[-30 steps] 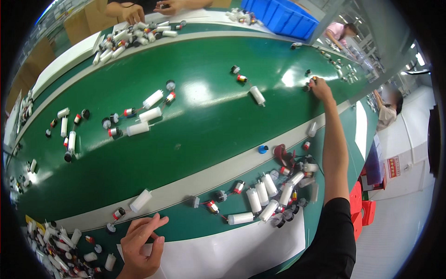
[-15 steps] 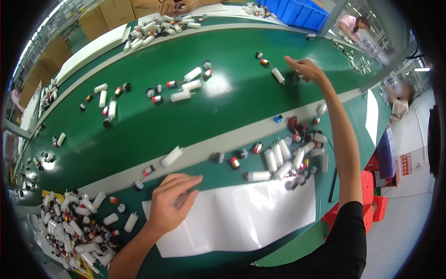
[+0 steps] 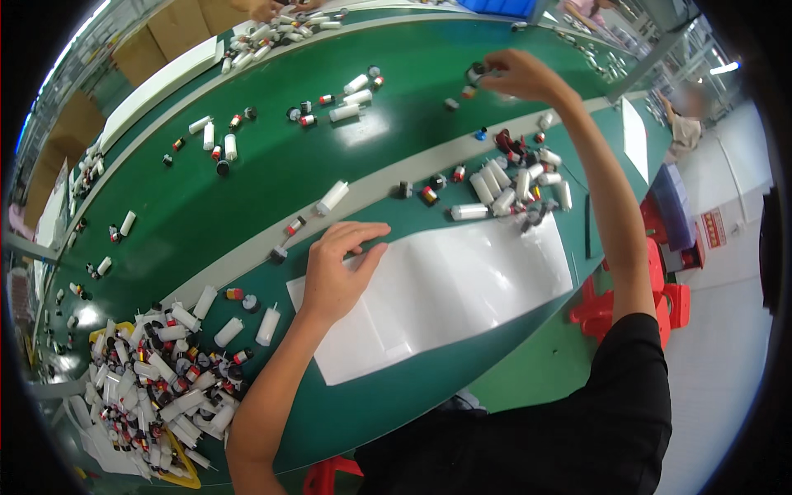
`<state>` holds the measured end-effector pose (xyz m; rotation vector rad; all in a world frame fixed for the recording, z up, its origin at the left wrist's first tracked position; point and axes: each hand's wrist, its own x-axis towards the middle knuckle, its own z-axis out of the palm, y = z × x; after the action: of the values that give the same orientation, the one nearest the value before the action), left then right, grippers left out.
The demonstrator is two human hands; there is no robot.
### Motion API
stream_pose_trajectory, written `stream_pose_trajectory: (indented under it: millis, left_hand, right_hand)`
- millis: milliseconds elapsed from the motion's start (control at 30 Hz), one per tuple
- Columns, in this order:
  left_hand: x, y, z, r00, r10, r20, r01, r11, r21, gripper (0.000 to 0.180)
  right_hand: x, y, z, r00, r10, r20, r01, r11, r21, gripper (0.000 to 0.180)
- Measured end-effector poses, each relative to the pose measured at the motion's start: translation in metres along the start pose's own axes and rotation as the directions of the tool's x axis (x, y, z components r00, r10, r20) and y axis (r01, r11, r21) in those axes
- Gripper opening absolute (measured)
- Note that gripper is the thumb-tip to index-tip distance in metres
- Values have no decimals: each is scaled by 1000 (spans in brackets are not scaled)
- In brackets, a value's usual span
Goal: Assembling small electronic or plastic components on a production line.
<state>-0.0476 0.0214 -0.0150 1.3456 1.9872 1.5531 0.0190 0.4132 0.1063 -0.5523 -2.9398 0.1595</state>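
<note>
My right hand (image 3: 528, 77) is out over the green conveyor belt (image 3: 280, 177), its fingers curled together. At its fingertips are a blurred dark round part (image 3: 476, 72) and a small red-and-gold part (image 3: 469, 92); what lies inside the grip is hidden. A grey-black part (image 3: 450, 104) sits just left of them. My left hand (image 3: 337, 272) hovers at the upper left edge of a white sheet (image 3: 445, 289), fingers stretched and thumb apart, holding nothing. Just beyond it, a white cylinder (image 3: 333, 198) lies on the belt's pale rail, with a red-and-black part (image 3: 295, 225) beside it.
A yellow-rimmed tray (image 3: 183, 462) heaped with cylinders and small parts stands at the lower left. Another cluster of white cylinders (image 3: 495, 181) lies beyond the sheet. More parts are scattered along the belt. Across it are another person's hands (image 3: 266, 10) and a blue bin (image 3: 499, 7).
The whole view has shifted. My right hand has curled up near the small parts on the belt, and the white cylinder beside it no longer shows. My left hand stays open by the sheet.
</note>
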Motion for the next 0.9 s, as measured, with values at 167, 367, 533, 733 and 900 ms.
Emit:
stream_pose_trajectory:
  millis: [167,367,533,733,900]
  left_hand:
    - [-7,-9,-2,1000,17,-8,-17,1000,6,19]
    - [-4,-8,3,996,89,-27,-90,995,-44,14]
    - [-8,-2,0,989,137,-48,-138,990,-19,17]
    - [-12,9,8,998,57,-3,-57,986,-154,23]
    - [7,-8,-12,926,-378,-14,177,464,-868,41]
  right_hand:
    - [-91,-8,-23,979,203,10,-200,972,-125,57]
    - [-130,-5,-21,979,170,-113,-193,949,-248,98]
    - [-99,-40,-38,971,237,39,-239,935,261,65]
    - [-102,-181,35,988,-41,-151,128,766,630,28]
    - [-131,-243,70,982,-38,-183,162,663,731,21]
